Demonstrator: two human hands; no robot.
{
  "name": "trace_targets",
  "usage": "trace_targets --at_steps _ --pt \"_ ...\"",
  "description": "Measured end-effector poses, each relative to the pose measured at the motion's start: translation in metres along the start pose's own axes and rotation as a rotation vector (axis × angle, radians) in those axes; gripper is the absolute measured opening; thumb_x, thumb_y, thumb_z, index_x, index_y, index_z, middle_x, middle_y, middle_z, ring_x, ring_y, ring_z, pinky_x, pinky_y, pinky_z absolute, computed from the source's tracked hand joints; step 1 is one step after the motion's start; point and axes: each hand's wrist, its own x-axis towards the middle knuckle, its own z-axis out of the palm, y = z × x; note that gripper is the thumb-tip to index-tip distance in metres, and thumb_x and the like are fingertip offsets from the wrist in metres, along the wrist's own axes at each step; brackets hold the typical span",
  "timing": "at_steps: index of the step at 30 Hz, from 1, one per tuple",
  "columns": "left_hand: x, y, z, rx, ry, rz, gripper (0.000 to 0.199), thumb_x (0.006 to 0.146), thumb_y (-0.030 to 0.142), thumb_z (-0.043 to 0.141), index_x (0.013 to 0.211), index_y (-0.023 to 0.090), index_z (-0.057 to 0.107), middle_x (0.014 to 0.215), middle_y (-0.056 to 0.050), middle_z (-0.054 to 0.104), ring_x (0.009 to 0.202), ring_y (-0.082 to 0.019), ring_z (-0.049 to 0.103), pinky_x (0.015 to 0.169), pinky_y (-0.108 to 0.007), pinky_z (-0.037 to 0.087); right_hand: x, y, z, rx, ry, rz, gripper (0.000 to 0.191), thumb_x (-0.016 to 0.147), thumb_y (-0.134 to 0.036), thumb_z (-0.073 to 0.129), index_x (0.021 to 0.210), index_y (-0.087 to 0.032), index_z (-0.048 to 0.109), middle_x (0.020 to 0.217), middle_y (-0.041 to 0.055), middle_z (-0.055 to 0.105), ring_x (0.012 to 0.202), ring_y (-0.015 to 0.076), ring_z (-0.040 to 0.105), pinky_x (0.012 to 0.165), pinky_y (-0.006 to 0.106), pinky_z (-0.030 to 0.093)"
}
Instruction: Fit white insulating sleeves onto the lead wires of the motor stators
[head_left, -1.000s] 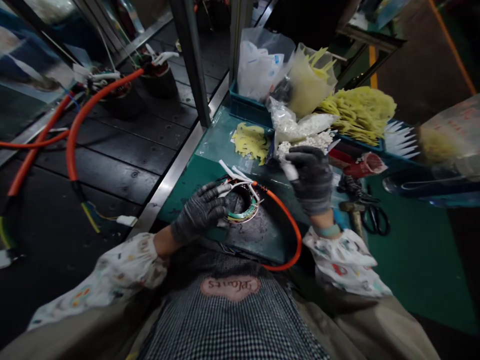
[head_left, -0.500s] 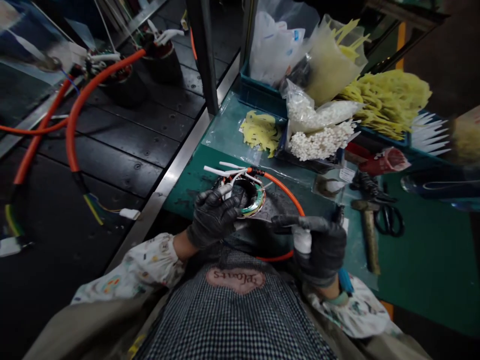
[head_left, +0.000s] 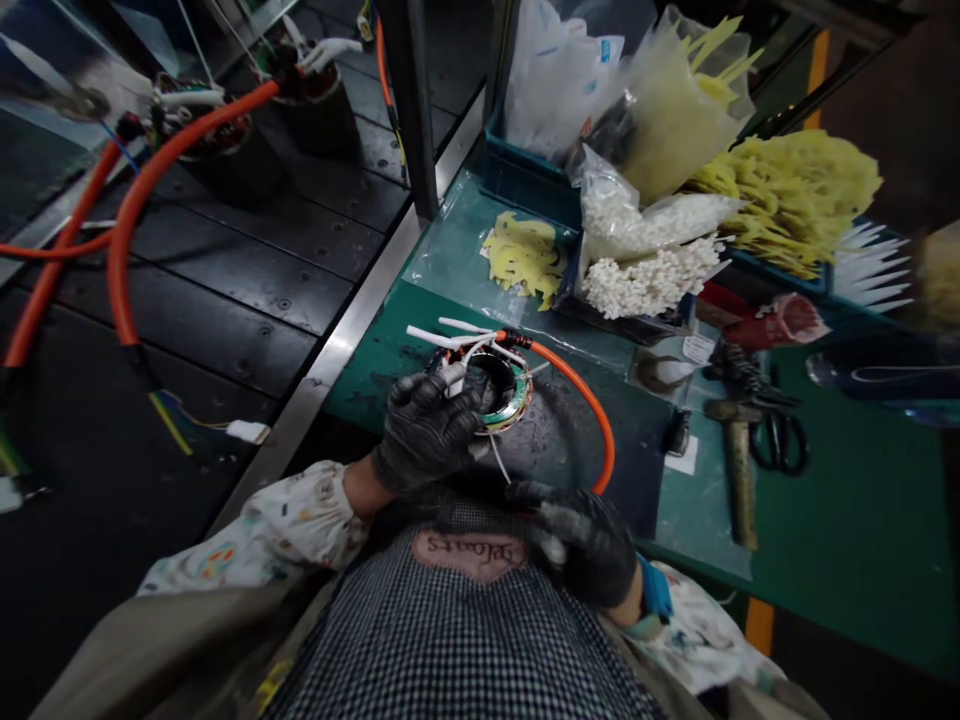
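Note:
A wound motor stator (head_left: 516, 405), ring-shaped with green and coloured windings round a dark bore, lies on a dark mat at the bench's near edge. My left hand (head_left: 429, 425), in a dark glove with pale fingertips, grips its left side, its thumb at the near rim. White sleeved leads (head_left: 435, 340) stick out at the back left. They join a thick orange cable (head_left: 592, 390) that loops round to the right. From the stator's near side a thin white strip (head_left: 499, 460) runs down to the fingertips of my right hand (head_left: 581, 540), which are closed on its end, close to the apron.
Right of the mat lie a hammer (head_left: 739, 470) and black scissors (head_left: 781, 440). Behind are yellow sheet pieces (head_left: 525, 255), a bin of white sticks (head_left: 652, 280) and plastic bags. At the left, more stators (head_left: 322, 115) with orange cables (head_left: 124, 250) stand on a dark slatted surface.
My right hand has come left and down from beside the orange cable to the front of the stator, where the white strip now shows. My left hand stays on the stator.

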Motion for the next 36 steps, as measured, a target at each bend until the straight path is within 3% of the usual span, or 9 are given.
trace_targets --at_steps 3,6,10,13,16,20,23,26,36 --pt "-0.004 -0.002 0.001 -0.002 -0.050 -0.013 0.031 0.109 0.059 0.064 0.119 0.035 0.080 0.127 0.001 0.087 0.138 -0.031 0.071 0.123 -0.047 0.042 0.026 0.012 0.012 -0.194 0.070 -0.084 0.024 0.113 -0.038 0.069 0.127 -0.033 0.087 0.111 0.0065 0.091 0.098 0.0265 0.088 0.084 0.038 0.075" --pt "-0.008 -0.007 0.003 -0.123 -0.067 0.001 0.028 0.107 0.055 0.068 0.120 0.035 0.081 0.133 0.002 0.087 0.144 -0.031 0.067 0.124 -0.046 0.045 0.055 0.026 0.018 -0.408 0.249 -0.077 0.026 0.111 -0.048 0.074 0.114 -0.027 0.088 0.092 0.0067 0.088 0.080 0.0264 0.083 0.071 0.037 0.071" --pt "-0.009 -0.012 0.004 -0.249 -0.151 -0.063 0.023 0.105 0.051 0.071 0.117 0.036 0.084 0.127 0.004 0.089 0.143 -0.033 0.069 0.125 -0.049 0.046 0.085 0.033 0.012 -0.510 0.296 -0.030 0.035 0.108 -0.054 0.079 0.128 -0.026 0.087 0.104 0.0104 0.089 0.091 0.0304 0.084 0.085 0.045 0.071" --pt "-0.004 -0.013 0.004 -0.291 -0.049 -0.058 0.016 0.105 0.047 0.074 0.113 0.037 0.083 0.118 0.005 0.090 0.140 -0.031 0.071 0.121 -0.048 0.049 0.102 0.028 0.007 -0.434 0.197 0.008 0.023 0.111 -0.045 0.075 0.118 -0.030 0.091 0.093 0.0061 0.088 0.083 0.0253 0.082 0.080 0.038 0.067" --pt "0.001 -0.011 0.005 -0.300 0.075 -0.017 0.017 0.104 0.045 0.079 0.119 0.037 0.081 0.114 0.006 0.090 0.137 -0.028 0.071 0.116 -0.046 0.051 0.114 0.022 0.003 -0.179 0.170 0.077 0.024 0.113 -0.042 0.071 0.109 -0.029 0.091 0.096 0.0036 0.089 0.085 0.0225 0.083 0.082 0.036 0.069" --pt "-0.002 -0.010 0.006 -0.317 -0.053 -0.066 0.015 0.103 0.046 0.076 0.109 0.034 0.084 0.120 0.003 0.089 0.140 -0.032 0.071 0.120 -0.050 0.052 0.120 0.020 -0.010 0.092 0.078 0.149 0.027 0.115 -0.046 0.068 0.119 -0.031 0.091 0.111 0.0021 0.091 0.101 0.0229 0.086 0.098 0.042 0.072" --pt "-0.007 -0.010 0.006 -0.341 -0.158 -0.147 0.023 0.103 0.051 0.072 0.099 0.032 0.085 0.121 0.000 0.089 0.141 -0.033 0.071 0.123 -0.053 0.053 0.120 0.020 -0.018 0.125 0.005 0.128 0.013 0.107 -0.038 0.082 0.111 -0.032 0.092 0.105 0.0011 0.091 0.095 0.0234 0.086 0.092 0.042 0.073" --pt "-0.008 -0.009 0.006 -0.346 -0.210 -0.177 0.027 0.104 0.051 0.070 0.100 0.031 0.085 0.122 -0.002 0.089 0.143 -0.032 0.070 0.125 -0.052 0.052 0.118 0.022 -0.019 0.143 0.026 0.101 0.007 0.104 -0.034 0.085 0.107 -0.031 0.091 0.101 0.0005 0.090 0.091 0.0229 0.086 0.086 0.041 0.074" --pt "-0.008 -0.010 0.008 -0.295 -0.076 -0.110 0.028 0.107 0.052 0.069 0.094 0.032 0.084 0.117 -0.001 0.089 0.137 -0.031 0.072 0.119 -0.050 0.051 0.111 0.029 -0.015 0.037 0.043 0.066 0.010 0.105 -0.038 0.084 0.111 -0.036 0.092 0.099 -0.0008 0.089 0.087 0.0224 0.082 0.082 0.041 0.070"
